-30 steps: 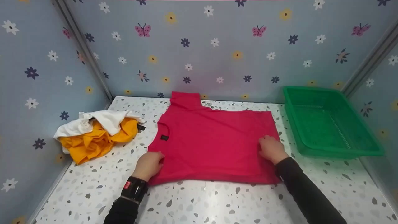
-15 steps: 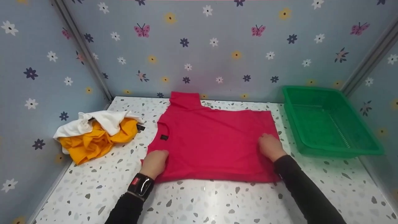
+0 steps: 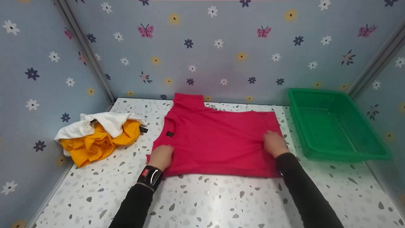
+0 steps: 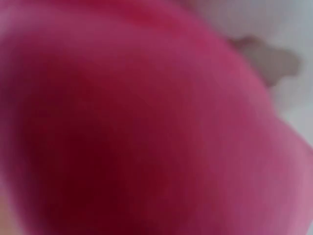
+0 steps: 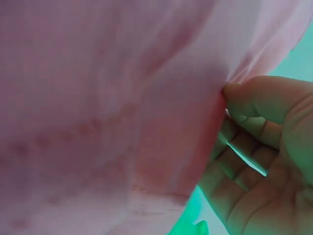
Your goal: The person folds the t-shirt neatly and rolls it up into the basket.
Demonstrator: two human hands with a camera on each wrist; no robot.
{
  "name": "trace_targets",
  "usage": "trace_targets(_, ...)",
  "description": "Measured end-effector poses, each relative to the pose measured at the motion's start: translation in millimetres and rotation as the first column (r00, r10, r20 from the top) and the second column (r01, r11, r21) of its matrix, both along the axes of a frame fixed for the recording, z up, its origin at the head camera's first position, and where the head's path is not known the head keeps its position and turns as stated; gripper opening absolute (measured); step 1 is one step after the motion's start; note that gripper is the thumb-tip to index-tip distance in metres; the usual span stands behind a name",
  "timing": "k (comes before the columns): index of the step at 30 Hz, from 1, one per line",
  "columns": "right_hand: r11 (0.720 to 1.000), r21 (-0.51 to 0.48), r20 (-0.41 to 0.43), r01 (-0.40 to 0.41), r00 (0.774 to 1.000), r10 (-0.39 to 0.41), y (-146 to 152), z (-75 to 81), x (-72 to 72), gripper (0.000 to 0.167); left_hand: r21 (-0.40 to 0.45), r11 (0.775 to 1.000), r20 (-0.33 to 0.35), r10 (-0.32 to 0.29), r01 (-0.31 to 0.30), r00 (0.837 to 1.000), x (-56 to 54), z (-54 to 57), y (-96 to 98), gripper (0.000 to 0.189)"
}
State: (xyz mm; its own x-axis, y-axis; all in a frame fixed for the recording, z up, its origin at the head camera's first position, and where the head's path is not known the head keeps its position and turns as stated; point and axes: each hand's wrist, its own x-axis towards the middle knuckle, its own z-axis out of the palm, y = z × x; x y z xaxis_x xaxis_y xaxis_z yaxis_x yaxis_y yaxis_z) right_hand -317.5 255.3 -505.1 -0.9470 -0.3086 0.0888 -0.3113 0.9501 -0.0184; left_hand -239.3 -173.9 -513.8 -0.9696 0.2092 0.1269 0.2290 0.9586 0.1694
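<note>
A red T-shirt (image 3: 215, 139) lies spread sideways on the speckled table, its collar with a black label to the left and its hem to the right. My left hand (image 3: 162, 156) grips the cloth at the near shoulder, just below the collar. Near the hem, my right hand (image 3: 274, 143) pinches the shirt; in the right wrist view, the thumb of that hand (image 5: 264, 161) presses a fold of cloth against the fingers. Blurred red cloth (image 4: 146, 127) fills most of the left wrist view and hides the left fingers.
A crumpled pile of a yellow garment (image 3: 95, 147) and a white garment (image 3: 109, 122) lies at the left. The green plastic basket (image 3: 345, 155) stands at the right. Flower-patterned walls (image 3: 218, 53) enclose the white speckled table (image 3: 221, 205) at the back and sides.
My left hand has moved right and away from me and now grips the cloth. The right hand has shifted slightly away too. The shirt's near edge has risen toward the back wall.
</note>
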Motion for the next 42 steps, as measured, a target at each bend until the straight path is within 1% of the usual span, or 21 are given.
trace_targets(3, 1.000, -0.019, -0.004, 0.014, 1.000, -0.014, 0, -2.3, -7.0, 0.010, 0.006, 1.000, 0.017, 0.019, -0.019, 1.000, -5.2, 0.6, 0.6, 0.008)
trace_targets(8, 0.994, -0.095, 0.002, 0.053, 0.999, -0.053, 0, -5.0, -17.1, 0.013, 0.009, 0.999, 0.024, 0.030, -0.030, 0.999, -14.4, 2.7, -0.2, 0.006)
trace_targets(11, 0.991, -0.115, 0.015, 0.070, 0.998, -0.069, 0, -6.2, -21.4, 0.014, 0.010, 0.999, 0.024, 0.036, -0.036, 0.999, -20.4, 4.0, -1.5, 0.007)
trace_targets(15, 0.991, -0.122, 0.011, 0.058, 0.998, -0.057, 1, -7.7, -23.0, 0.014, 0.021, 0.999, 0.040, 0.046, -0.047, 0.998, -25.7, 3.7, -2.8, 0.009)
trace_targets(18, 0.990, -0.134, 0.007, 0.042, 0.999, -0.041, 3, -8.9, -21.1, 0.012, 0.036, 0.998, 0.065, 0.041, -0.044, 0.997, -26.8, 2.3, -4.1, 0.008)
trace_targets(20, 0.986, -0.158, 0.022, 0.043, 0.999, -0.040, 5, -9.0, -18.5, 0.011, 0.045, 0.998, 0.077, 0.037, -0.040, 0.996, -26.8, 1.4, -6.2, 0.010)
trace_targets(25, 0.972, -0.228, 0.094, 0.048, 0.995, -0.027, 12, -6.7, -9.9, 0.006, 0.102, 0.994, 0.126, 0.024, -0.037, 0.992, -26.0, 2.6, -15.1, 0.031)
trace_targets(27, 0.967, -0.252, 0.122, 0.034, 0.992, -0.003, 15, -4.8, -5.9, 0.009, 0.145, 0.989, 0.141, 0.017, -0.038, 0.990, -25.2, 4.5, -19.4, 0.035)
trace_targets(29, 0.962, -0.274, 0.139, 0.011, 0.990, 0.029, 18, -3.6, -1.8, 0.016, 0.190, 0.981, 0.143, 0.006, -0.033, 0.990, -24.5, 6.1, -23.5, 0.031)
trace_targets(32, 0.953, -0.301, 0.138, -0.037, 0.987, 0.082, 23, -0.8, 5.1, 0.022, 0.254, 0.967, 0.134, -0.001, -0.033, 0.991, -22.4, 9.0, -29.0, 0.029)
trace_targets(35, 0.946, -0.315, 0.123, -0.071, 0.986, 0.115, 27, 4.9, 14.0, 0.027, 0.293, 0.955, 0.134, 0.002, -0.042, 0.991, -18.9, 13.1, -34.1, 0.029)
trace_targets(39, 0.936, -0.342, 0.118, -0.084, 0.984, 0.132, 30, 16.7, 30.8, 0.040, 0.329, 0.940, 0.154, 0.043, -0.092, 0.987, -11.5, 20.3, -44.2, 0.034)
trace_targets(42, 0.924, -0.365, 0.092, -0.116, 0.983, 0.159, 33, 25.1, 45.1, 0.046, 0.352, 0.927, 0.155, 0.079, -0.130, 0.985, -5.0, 23.0, -54.3, 0.037)
